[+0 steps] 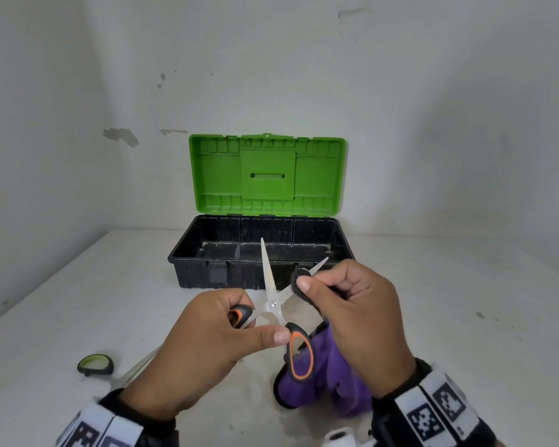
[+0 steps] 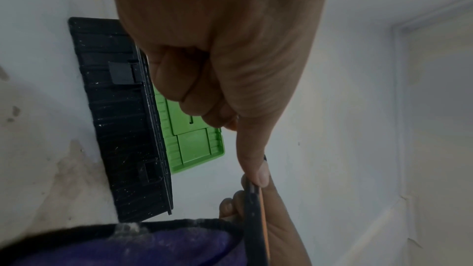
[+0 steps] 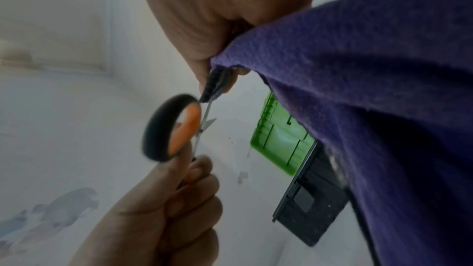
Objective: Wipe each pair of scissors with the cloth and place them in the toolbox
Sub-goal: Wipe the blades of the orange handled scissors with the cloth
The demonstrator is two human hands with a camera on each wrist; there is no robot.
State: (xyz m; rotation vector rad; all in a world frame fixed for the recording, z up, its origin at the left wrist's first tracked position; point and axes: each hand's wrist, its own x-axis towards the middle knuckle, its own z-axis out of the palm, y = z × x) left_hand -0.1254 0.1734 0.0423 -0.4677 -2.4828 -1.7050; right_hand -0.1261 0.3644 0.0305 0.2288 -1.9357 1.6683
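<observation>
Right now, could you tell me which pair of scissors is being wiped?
The orange-handled scissors, held open between both hands; the green-handled scissors lie untouched on the table at the left.

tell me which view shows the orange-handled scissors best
The head view: the orange-handled scissors show whole, blades spread. The right wrist view gives one handle loop and a blade edge-on; the left wrist view only a handle edge.

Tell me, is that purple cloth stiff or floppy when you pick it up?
Probably floppy: the purple cloth droops in folds below the right hand and bends around the scissors blade. It looks fuzzy, so likely soft, light and not slippery.
</observation>
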